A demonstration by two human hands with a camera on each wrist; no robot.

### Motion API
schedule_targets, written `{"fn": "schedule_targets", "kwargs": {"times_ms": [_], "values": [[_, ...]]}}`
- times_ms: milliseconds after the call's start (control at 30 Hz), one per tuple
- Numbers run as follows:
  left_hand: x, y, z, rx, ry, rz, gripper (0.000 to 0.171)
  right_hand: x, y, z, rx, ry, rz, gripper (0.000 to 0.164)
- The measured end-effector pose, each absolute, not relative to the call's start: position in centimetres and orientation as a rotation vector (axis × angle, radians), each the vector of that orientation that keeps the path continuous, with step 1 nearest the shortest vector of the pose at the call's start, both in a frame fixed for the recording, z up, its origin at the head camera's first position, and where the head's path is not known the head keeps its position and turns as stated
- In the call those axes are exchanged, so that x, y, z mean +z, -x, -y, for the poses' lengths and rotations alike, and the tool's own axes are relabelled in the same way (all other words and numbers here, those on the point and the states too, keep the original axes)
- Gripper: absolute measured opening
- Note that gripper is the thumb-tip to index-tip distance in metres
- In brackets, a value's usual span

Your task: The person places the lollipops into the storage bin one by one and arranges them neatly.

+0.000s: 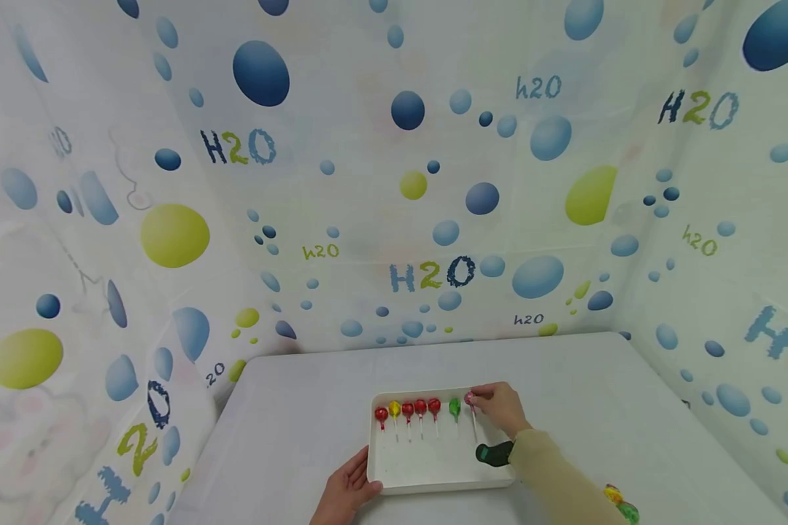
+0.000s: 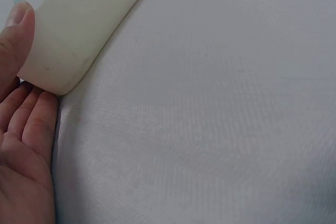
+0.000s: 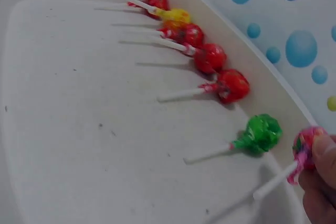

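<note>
My right hand (image 1: pixel 504 410) pinches a pink lollipop (image 3: pixel 304 142) by its wrapped head at the far right corner of a white tray (image 1: pixel 427 465); its white stick points down toward the tray floor. My left hand (image 1: pixel 348 487) grips the tray's near left corner, thumb (image 2: pixel 20 27) at the rim and fingers against the outer wall. Along the tray's far side lies a row of lollipops: several red ones, such as the red lollipop (image 3: pixel 232 86), a yellow lollipop (image 1: pixel 395 409), and a green lollipop (image 3: pixel 261 134) nearest the pink one.
On the table (image 1: pixel 289 408), right of my right forearm, lie a yellow lollipop (image 1: pixel 613 494) and a green wrapped lollipop (image 1: pixel 628 512). A dark band (image 1: pixel 494 454) sits at my right wrist. Curtains (image 1: pixel 368 204) printed with blue and green dots stand behind and beside the table.
</note>
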State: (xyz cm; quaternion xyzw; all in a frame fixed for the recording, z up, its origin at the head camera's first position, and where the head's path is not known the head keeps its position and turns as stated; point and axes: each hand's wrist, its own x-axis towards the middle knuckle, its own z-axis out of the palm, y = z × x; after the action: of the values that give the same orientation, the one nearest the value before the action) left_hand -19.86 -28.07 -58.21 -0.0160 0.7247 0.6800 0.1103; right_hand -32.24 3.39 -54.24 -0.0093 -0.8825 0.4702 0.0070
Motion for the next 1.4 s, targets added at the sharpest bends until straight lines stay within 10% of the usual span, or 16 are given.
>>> {"fn": "schedule_targets", "kwargs": {"times_ms": [1400], "values": [[-58.2,20.0,28.0,1.990,0.114,-2.132,0.091,-55.7,31.9,-0.6,1.120,0.062,2.782,0.020]]}}
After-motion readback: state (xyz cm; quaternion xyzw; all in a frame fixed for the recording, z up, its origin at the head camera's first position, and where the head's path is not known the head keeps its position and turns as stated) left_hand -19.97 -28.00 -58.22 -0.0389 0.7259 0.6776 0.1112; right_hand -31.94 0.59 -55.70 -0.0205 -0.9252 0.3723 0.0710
